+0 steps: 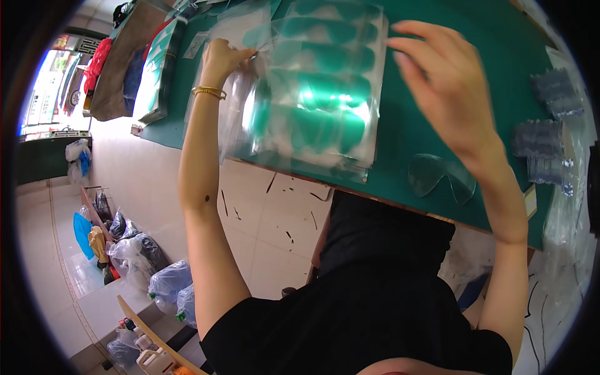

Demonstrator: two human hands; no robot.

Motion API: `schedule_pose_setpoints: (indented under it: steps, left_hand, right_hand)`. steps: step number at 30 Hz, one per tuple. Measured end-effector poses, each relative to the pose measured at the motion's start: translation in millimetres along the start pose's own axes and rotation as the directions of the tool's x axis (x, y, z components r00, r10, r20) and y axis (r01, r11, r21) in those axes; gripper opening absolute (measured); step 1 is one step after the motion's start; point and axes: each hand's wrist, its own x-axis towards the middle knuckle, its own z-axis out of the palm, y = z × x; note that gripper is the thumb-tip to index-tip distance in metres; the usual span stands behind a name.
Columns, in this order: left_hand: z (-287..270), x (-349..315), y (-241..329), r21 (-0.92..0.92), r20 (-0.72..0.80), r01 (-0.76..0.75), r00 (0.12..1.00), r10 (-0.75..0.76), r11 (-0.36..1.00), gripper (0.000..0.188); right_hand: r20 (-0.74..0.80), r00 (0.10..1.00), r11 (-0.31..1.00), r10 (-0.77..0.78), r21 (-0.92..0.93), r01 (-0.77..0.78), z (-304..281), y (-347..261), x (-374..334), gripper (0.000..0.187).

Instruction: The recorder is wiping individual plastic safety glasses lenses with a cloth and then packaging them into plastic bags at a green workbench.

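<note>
A stack of clear plastic sheets (pixel 322 94) with lens-shaped cut-outs lies on the green table, and the table's green shows through the shapes. On the stack's left side my left hand (pixel 224 61) is closed, thumb and finger pinched at loose clear film (pixel 234 109). Just off the sheets' right edge hovers my right hand (pixel 445 84), fingers curved and apart, nothing visible between them. Below it, near the table's front edge, lies one loose clear goggle-shaped lens (pixel 440 178).
Bundled clear plastic pieces (pixel 540 139) stand along the table's right side. A banded stack of sheets (pixel 161 72) sits at the far left edge of the green table (pixel 500 37). Bags (pixel 144 256) and bottles line the floor at left; dark scraps lie below the table.
</note>
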Motion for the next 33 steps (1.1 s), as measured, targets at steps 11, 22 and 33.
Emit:
schedule_pose_setpoints:
  steps: [11, 22, 33]
  left_hand:
    - [-6, -24, 10, -0.804, 0.181, 0.126, 0.983, 0.036, 0.581, 0.026]
    - [-5, -10, -11, -0.97, 0.044, -0.044, 0.936, 0.35, 0.241, 0.023]
    - [-15, 42, -152, -0.089, -0.372, 0.059, 0.924, -0.088, 0.994, 0.041]
  right_hand:
    - [0.129, 0.986, 0.854, 0.103, 0.497, -0.154, 185, -16, 119, 0.022]
    - [0.29, 0.951, 0.686, 0.105, 0.671, -0.28, 133, -11, 139, 0.023]
    - [-0.105, 0.826, 0.703, 0.554, 0.59, -0.396, 103, 85, 103, 0.025]
